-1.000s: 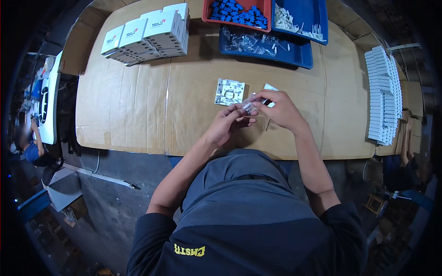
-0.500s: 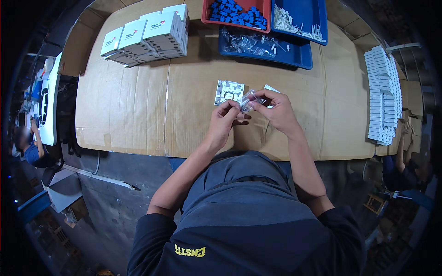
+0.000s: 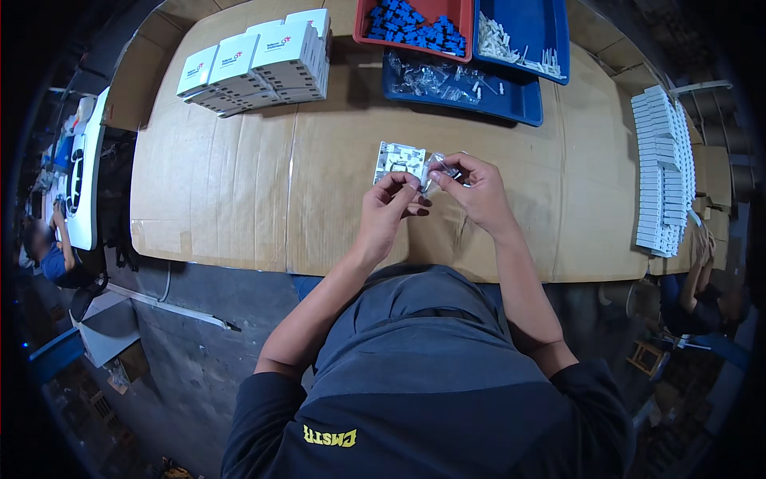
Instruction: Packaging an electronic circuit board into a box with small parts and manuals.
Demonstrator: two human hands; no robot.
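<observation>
Between my hands is a small clear plastic bag [image 3: 435,174], crinkled and shiny. My right hand [image 3: 472,188] pinches it from the right with thumb and fingers. My left hand [image 3: 389,206] has its thumb and forefinger closed together at the bag's left edge; the contents are too small to make out. Just beyond my left fingers lies an open white plastic housing [image 3: 388,155] with a dark ring-like part inside, its near side hidden by that hand.
White boxes [image 3: 275,60] stand stacked at the far left. A red tray [image 3: 369,37] of blue parts, a blue tray [image 3: 562,48] of white pieces and another blue tray [image 3: 519,108] of clear bags sit far ahead. White housings [image 3: 661,176] are stacked at right. Other people work at both sides.
Both hands stay nearly in place, still close together at the small bag. The view has shifted slightly, and a white piece beside my right hand is now covered by it.
</observation>
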